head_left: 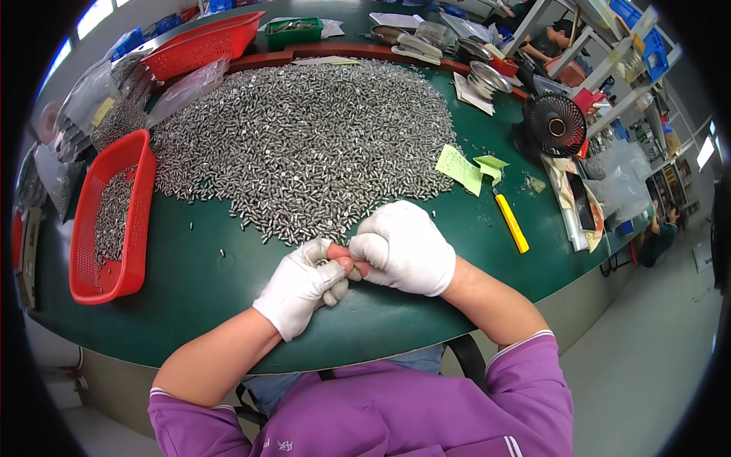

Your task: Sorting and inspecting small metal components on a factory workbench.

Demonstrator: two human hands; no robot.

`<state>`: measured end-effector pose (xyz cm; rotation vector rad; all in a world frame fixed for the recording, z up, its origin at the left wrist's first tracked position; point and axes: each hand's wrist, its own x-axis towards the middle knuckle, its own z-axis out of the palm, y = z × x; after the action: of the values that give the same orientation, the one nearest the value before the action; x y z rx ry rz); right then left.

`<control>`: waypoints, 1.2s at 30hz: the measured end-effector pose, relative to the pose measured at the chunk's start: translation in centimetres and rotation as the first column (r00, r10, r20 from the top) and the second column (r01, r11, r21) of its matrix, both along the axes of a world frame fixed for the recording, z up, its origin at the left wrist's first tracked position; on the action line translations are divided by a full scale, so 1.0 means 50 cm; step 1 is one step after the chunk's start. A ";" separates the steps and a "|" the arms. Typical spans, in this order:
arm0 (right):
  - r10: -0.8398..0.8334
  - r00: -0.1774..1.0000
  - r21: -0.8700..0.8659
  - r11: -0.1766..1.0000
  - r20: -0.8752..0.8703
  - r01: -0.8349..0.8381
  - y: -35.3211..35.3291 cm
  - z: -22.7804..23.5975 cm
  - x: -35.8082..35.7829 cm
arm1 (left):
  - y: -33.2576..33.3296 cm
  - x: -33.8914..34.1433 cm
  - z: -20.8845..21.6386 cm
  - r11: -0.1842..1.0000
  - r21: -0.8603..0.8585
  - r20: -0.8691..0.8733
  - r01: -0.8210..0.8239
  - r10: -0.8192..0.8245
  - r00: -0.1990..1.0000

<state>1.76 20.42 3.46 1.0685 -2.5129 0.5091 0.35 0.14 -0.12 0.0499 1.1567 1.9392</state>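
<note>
Both my hands wear white gloves with some bare fingertips showing, and they meet in front of a wide heap of small silvery metal pins on the green table. My left hand is closed, its thumb and forefinger pinched together. Against it presses my right hand, with its fingers curled in and their tips touching the left fingertips. Whatever sits between the fingers is too small and too covered to make out. A few loose pins lie on the table left of my hands.
At the left stands a red perforated basket partly filled with pins. To the right lie a yellow-handled cutter, green paper slips, a black fan and a phone. Another red basket and a green tray stand behind.
</note>
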 end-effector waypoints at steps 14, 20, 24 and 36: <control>-0.143 0.983 -0.005 0.989 0.117 0.145 0.013 -0.035 -0.024 | -0.005 -0.015 -0.012 0.961 0.154 0.038 -0.228 0.225 0.974; -0.226 0.954 0.133 0.970 0.196 0.203 0.005 -0.039 -0.021 | -0.001 -0.013 -0.012 0.973 0.144 0.006 -0.182 0.183 0.983; -0.102 0.942 -0.273 0.942 0.319 0.195 0.005 -0.029 -0.008 | 0.005 -0.009 0.005 0.991 0.087 -0.008 -0.099 0.100 0.995; -0.220 0.969 -0.243 0.939 0.112 0.242 0.023 -0.020 -0.018 | 0.000 -0.005 -0.001 0.994 0.110 -0.037 0.022 -0.018 0.999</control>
<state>0.85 21.57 2.44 0.6584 -2.5132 0.7957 0.11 0.14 -0.16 0.1555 1.0671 1.9905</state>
